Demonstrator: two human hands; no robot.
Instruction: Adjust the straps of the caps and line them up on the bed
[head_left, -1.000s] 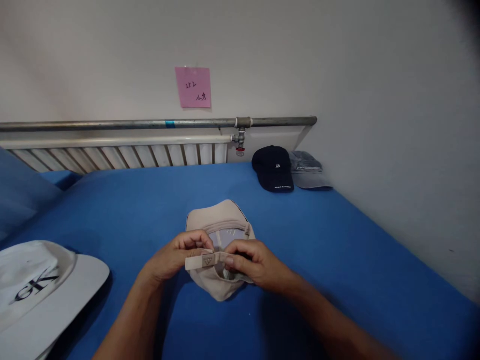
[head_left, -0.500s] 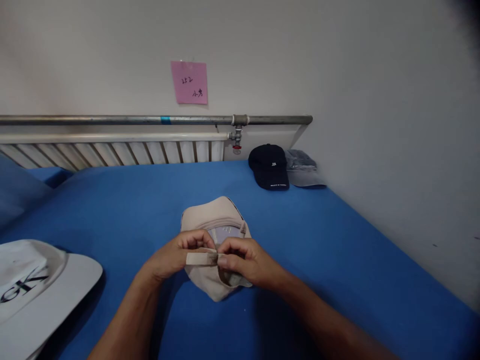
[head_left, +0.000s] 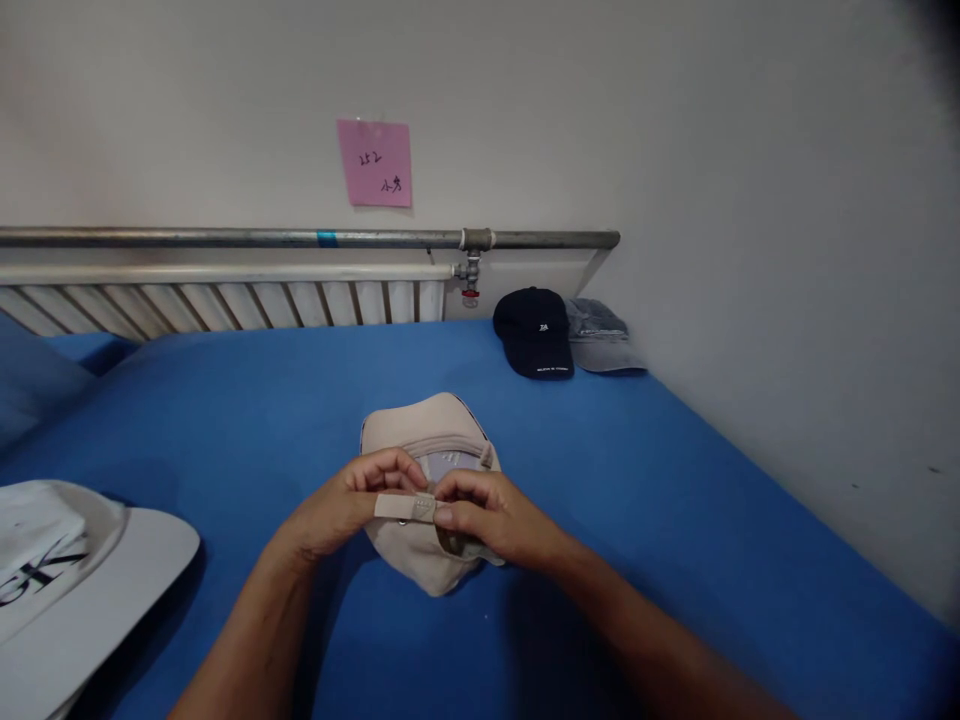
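Note:
A beige cap (head_left: 420,420) lies upside down on the blue bed sheet, its brim pointing away from me and its inside showing. Across its near side runs the beige back strap (head_left: 397,507). My left hand (head_left: 364,495) pinches the strap from the left, with the thumb along it. From the right, my right hand (head_left: 480,512) grips the strap between thumb and fingers. The fingertips of both hands are close together at the strap's middle. Part of the cap's right side is hidden behind my right hand.
A white cap (head_left: 97,570) with black letters sits at the near left. Against the wall at the back right are a black cap (head_left: 534,335) and a grey cap (head_left: 604,340). Behind the bed are a radiator (head_left: 270,305), a metal pipe (head_left: 225,238) and a pink note (head_left: 376,163).
The strap has been raised slightly and its stitched part now shows more. Both hands stay on it. The whole view has shifted a little.

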